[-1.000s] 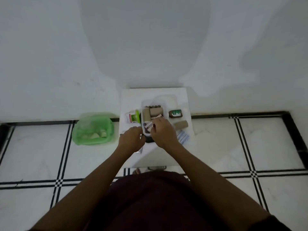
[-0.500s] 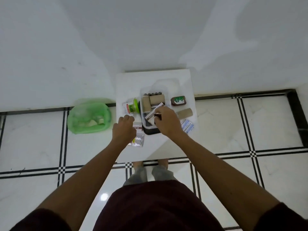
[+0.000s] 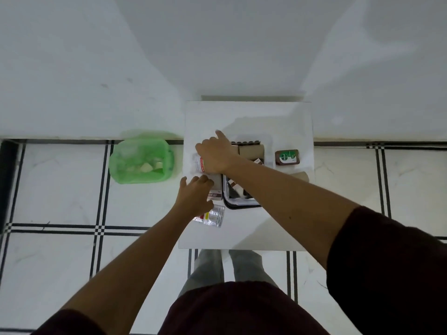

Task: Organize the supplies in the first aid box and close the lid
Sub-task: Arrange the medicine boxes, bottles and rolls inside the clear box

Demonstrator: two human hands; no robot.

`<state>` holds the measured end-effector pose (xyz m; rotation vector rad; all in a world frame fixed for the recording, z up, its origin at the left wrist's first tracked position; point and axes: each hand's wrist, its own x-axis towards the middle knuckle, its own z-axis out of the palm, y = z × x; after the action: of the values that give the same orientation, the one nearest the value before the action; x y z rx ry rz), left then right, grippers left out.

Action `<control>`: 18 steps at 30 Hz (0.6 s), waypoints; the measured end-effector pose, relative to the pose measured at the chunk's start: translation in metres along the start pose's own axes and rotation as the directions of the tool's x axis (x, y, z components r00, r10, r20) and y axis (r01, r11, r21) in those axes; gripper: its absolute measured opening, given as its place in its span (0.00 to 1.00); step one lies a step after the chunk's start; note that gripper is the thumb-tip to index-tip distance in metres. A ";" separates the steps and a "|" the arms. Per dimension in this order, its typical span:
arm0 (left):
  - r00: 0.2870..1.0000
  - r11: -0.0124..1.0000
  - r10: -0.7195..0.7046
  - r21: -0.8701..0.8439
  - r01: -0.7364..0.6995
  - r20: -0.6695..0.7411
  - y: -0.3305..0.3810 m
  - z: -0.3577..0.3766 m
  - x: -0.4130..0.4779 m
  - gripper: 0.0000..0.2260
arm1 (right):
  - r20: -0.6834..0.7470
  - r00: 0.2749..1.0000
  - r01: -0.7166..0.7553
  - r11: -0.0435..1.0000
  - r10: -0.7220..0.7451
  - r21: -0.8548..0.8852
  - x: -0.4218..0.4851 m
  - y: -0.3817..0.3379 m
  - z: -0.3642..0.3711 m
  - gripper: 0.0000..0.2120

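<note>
The clear first aid box (image 3: 242, 204) stands open on the white table (image 3: 278, 122), with tan bandage rolls (image 3: 251, 149) and small cartons inside. My right hand (image 3: 215, 153) reaches across the box to its left and closes over a small white bottle (image 3: 199, 164) with a red label, index finger sticking out. My left hand (image 3: 194, 195) lies below it, thumb spread, fingertips on a brown and white carton (image 3: 216, 189). Clear blister packets (image 3: 214, 215) lie at my left wrist. A brown bottle (image 3: 286, 157) and a loose bandage roll (image 3: 301, 176) lie right of the box.
A green plastic basket (image 3: 141, 160) with scraps in it stands on the tiled floor left of the table. The white wall runs right behind the table. My legs are under the table's near edge.
My right hand left the carton in the box and crossed left onto the small bottle. My left hand moved up onto the carton beside the box. The camera dropped closer.
</note>
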<state>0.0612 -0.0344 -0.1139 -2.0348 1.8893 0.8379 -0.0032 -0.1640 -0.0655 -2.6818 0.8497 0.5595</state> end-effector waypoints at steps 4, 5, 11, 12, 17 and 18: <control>0.999 1.000 0.006 0.010 -0.006 -0.050 -0.006 0.001 0.001 0.17 | 0.021 1.000 0.018 0.996 -0.016 -0.088 0.004 -0.004 0.009 0.08; 0.998 1.000 0.012 0.014 -0.011 -0.063 -0.007 0.001 0.001 0.17 | 0.019 1.000 0.019 0.996 -0.018 -0.087 0.005 -0.005 0.009 0.07; 0.995 1.000 0.015 0.025 -0.013 -0.097 -0.011 0.004 -0.001 0.17 | -0.036 0.999 0.009 0.999 -0.011 -0.042 0.004 -0.004 0.009 0.08; 0.995 1.000 0.014 0.019 -0.012 -0.103 -0.010 0.004 -0.002 0.17 | -0.046 0.999 0.006 0.999 -0.008 -0.037 0.003 -0.003 0.010 0.09; 0.993 1.000 0.010 0.012 -0.008 -0.116 -0.003 0.002 -0.003 0.16 | -0.093 0.996 -0.008 1.000 0.010 0.025 0.000 -0.001 0.009 0.11; 0.994 1.000 -0.002 0.010 0.003 -0.111 -0.002 0.000 -0.003 0.16 | -0.115 0.993 -0.010 0.999 0.016 0.053 -0.002 -0.001 0.007 0.13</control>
<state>0.0630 -0.0312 -0.1128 -2.1178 1.9439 0.7268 -0.0059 -0.1599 -0.0710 -2.6840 0.8995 0.3829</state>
